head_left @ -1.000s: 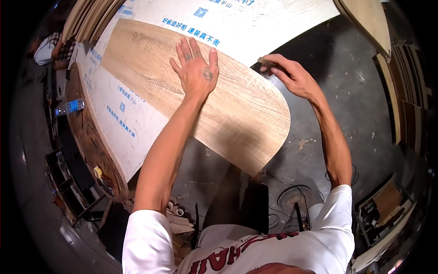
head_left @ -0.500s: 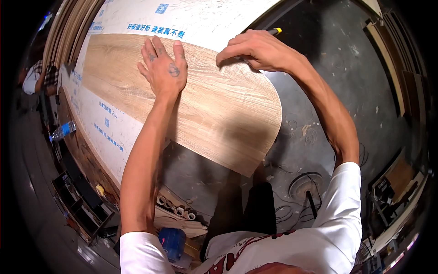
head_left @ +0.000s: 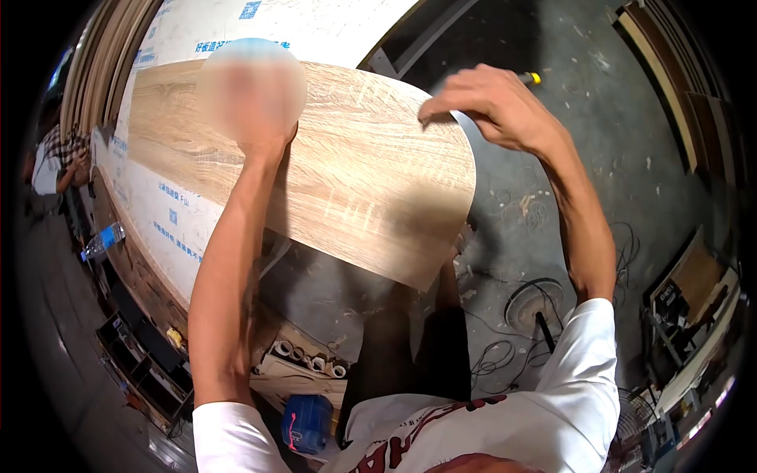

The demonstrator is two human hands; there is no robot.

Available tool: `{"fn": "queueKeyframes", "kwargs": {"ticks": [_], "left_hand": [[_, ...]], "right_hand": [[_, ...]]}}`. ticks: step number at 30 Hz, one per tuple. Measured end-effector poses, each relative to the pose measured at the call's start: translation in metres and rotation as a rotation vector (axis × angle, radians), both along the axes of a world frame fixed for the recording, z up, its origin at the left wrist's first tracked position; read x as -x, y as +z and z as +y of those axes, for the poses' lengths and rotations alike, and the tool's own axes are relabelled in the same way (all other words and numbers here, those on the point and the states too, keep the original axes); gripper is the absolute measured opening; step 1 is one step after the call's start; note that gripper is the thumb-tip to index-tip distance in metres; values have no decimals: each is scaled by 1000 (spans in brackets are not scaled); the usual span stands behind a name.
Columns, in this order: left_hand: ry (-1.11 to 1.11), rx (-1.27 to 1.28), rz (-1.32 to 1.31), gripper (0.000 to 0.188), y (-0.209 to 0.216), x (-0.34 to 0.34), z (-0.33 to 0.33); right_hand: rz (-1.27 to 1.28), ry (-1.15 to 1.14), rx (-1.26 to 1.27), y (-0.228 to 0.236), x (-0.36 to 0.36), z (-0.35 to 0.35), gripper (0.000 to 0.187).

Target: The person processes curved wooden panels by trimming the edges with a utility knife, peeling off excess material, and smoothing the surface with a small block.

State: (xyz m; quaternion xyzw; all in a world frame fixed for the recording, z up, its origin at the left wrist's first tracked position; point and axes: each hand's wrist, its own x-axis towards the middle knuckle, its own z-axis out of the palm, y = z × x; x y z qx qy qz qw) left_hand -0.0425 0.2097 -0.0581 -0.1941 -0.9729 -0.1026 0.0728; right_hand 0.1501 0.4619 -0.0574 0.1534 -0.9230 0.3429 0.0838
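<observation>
While pale, round-ended wood-grain board underlies blurred left hand, grip indiscernible, right hand clasps yellow-ended tool at board's curved edge.

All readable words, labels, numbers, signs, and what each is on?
White sheet: blue printed lines and square codes, wording not copied; one line partly blurred over.
White T-shirt: large dark red lettering, broken by folds, not copied.
Bottle: label too small to read.
Black box: pale marking, too small to read.
Wood-grain panel: no print showing.
</observation>
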Motion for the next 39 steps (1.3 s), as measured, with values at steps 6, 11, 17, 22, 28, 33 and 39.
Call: {"fn": "queueKeyframes", "kwargs": {"ticks": [6, 11, 17, 22, 28, 33, 39], "left_hand": [[-43, -4, 16, 76, -2, -1, -3], [-82, -22, 50, 76, -7, 2, -9], [-124, -23, 59, 77, -10, 6, -10], [-177, -50, 84, 78, -14, 10, -19], [-179, -69, 33, 82, -14, 8, -12], [-172, -84, 81, 84, -20, 10, -11], [-284, -124, -11, 66, -24, 6, -11]], "right_hand": [[-25, -312, 24, 6, -81, -42, 46], [121, -662, 64, -6, -145, -140, 46], [-20, -691, 245, 6, -200, -232, 43], [85, -911, 226, 2, -144, -152, 48], [154, -802, 182, -15, -125, -126, 53], [-37, -878, 441, -3, -202, -253, 29], [-283, -1055, 1000, 1, -255, -327, 32]]}}
